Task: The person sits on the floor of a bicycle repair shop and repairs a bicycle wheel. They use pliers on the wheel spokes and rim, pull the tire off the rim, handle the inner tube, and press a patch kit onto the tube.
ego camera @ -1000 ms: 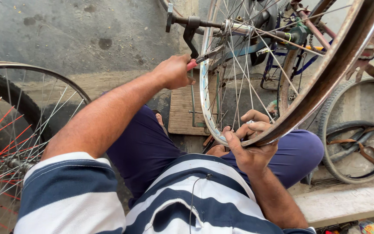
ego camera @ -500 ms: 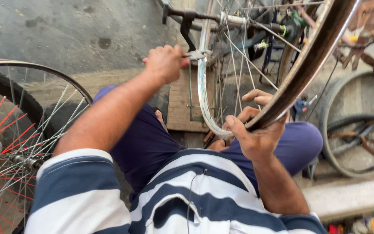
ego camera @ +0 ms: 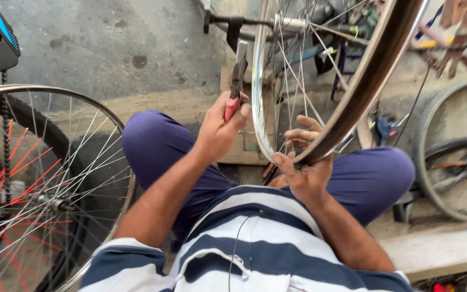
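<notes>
- Head view: your left hand is closed around the red-sleeved handles of a pair of pliers, fingers wrapped tight and thumb laid along the grip. The tool points up and away from you, its dark metal head rising just beside the rim.
- Your right hand grips the lowest part of the bicycle wheel rim; the thumb presses on the near side of the rim and the fingers curl over its far side, so they are clamped on it. One finger sticks out among the spokes.
- The rim stands upright in front of you, tilted slightly, between your knees, with its bottom edge in your right hand and its top running out of the picture at the upper right. The thin spokes fan from the rim toward an axle near the top edge.
- You sit low in purple trousers and a blue-and-white striped shirt, knees spread to either side of the rim.
- To your left stands a second wheel with silver and red spokes, well apart from both hands.
- To your right a tyre leans near the concrete step.
- A wooden board lies on the grey floor behind your left hand.
</notes>
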